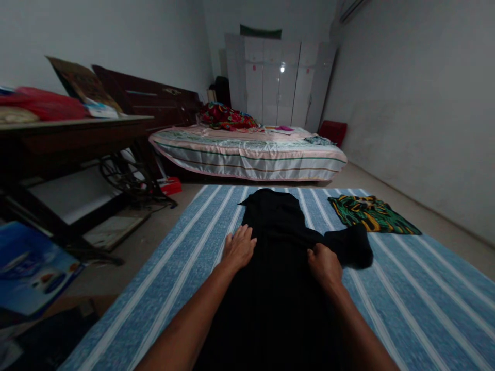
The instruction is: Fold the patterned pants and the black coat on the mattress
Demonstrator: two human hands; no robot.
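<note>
A black garment (pixel 278 257) lies lengthwise on a blue mat with white stripes (pixel 406 299) on the floor. My left hand (pixel 238 248) rests flat on the garment's left edge, fingers stretched out. My right hand (pixel 324 264) is closed on the black cloth where a sleeve (pixel 350 246) sticks out to the right. Both forearms reach in from the bottom of the view.
A folded green, yellow and black patterned cloth (pixel 369 212) lies on the mat at the right. Beyond the mat is a low bed (pixel 251 154) with bedding, then white wardrobes (pixel 276 80). A dark sewing-machine table (pixel 73 139) stands left, a blue package (pixel 27 268) near it.
</note>
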